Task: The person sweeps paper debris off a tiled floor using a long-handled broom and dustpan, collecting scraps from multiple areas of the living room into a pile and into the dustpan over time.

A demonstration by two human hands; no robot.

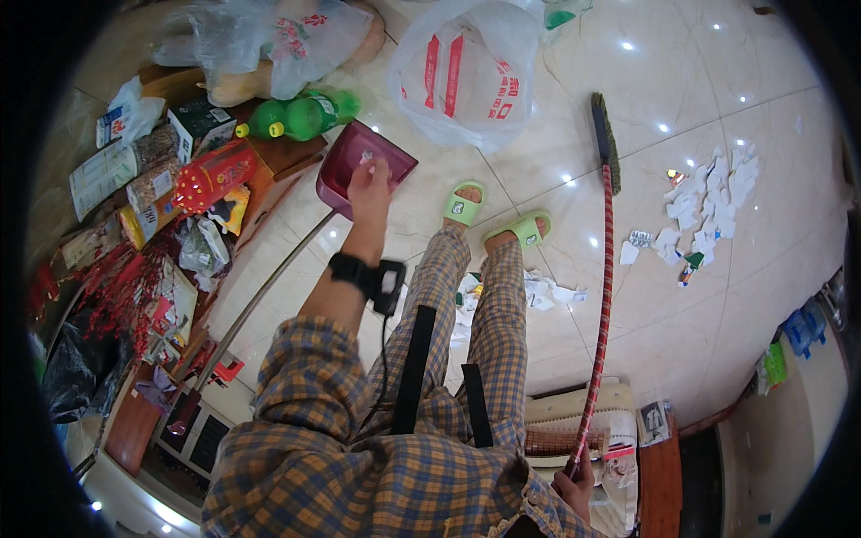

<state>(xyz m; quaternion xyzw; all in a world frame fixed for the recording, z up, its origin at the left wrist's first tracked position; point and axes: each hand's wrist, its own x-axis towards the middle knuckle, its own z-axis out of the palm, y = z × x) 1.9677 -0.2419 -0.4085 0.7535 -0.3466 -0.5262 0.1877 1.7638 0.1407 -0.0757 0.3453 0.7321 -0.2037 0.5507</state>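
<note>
My left hand point(369, 186) is over a dark red dustpan point(336, 175), its fingers drawn together. A tiny pale bit shows by the fingertips; I cannot tell whether it is held or lies in the pan. The dustpan's long metal handle point(273, 278) slants down to the left. On the right, my right hand point(578, 484) is closed around the upper end of a broom point(606, 260) with a red striped handle. The broom's dark bristle head point(605, 139) is at the far end, left of a pile of torn white paper scraps point(713, 197).
More paper scraps point(547, 291) lie around my legs, near my green slippers point(464, 204). A white plastic bag point(466, 81) lies ahead. At left, a crowded table holds green bottles point(309, 114), a red bottle point(213, 175) and packages. A cushioned seat point(583, 408) is at lower right.
</note>
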